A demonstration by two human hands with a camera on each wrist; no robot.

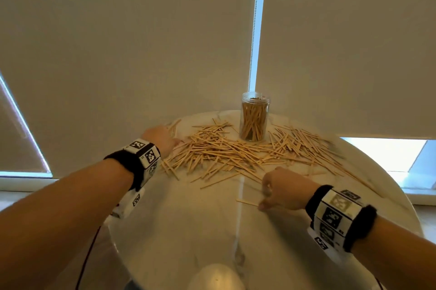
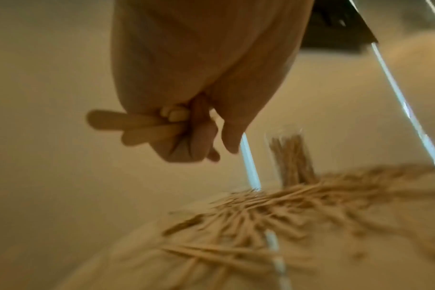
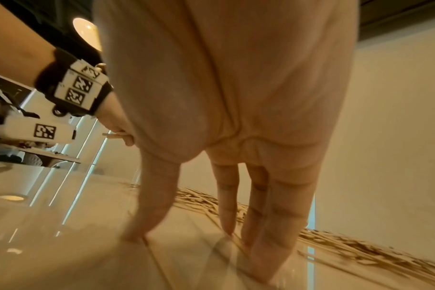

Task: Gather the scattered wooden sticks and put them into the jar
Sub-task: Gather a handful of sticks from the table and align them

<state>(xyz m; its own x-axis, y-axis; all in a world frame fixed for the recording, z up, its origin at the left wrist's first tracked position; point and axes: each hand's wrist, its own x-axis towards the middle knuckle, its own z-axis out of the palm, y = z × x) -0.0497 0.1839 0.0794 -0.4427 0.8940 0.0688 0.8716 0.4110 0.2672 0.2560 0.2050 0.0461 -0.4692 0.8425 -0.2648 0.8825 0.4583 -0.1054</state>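
Across the far half of the round marble table [image 1: 271, 237] lie the scattered wooden sticks [image 1: 226, 150], a loose, criss-crossed heap reaching from the left rim round to the right edge, with a few strays nearer the person. At the back of the heap, just beyond its middle, stands the clear jar [image 1: 254, 116], upright, lidless and already well filled with sticks on end; loose sticks lie right against its base.

Left hand [image 2: 186, 137]: fingers curled round a small bundle of sticks [image 2: 137, 127], whose rounded ends jut from the fist, held at the heap's left margin. Right hand [image 1: 282, 189]: fingers and thumb extended downward, tips at the tabletop near a single stray stick [image 1: 246, 202] on the near side; no stick is yet closed in it.

Probable hazards, judged from this layout:
- The jar is light-looking, tall and nearly full, so a bundle pushed in at an angle may jam on the standing sticks or tip it.
- Sticks against the jar's base could be dragged by a sweeping hand and nudge the jar.
- Sticks near the right rim may be brushed off the table.
- Flat sticks on polished marble resist pinching, so the stray may slide away from the fingertips.
- The left bundle, gripped near one end, may fan out and shed sticks.
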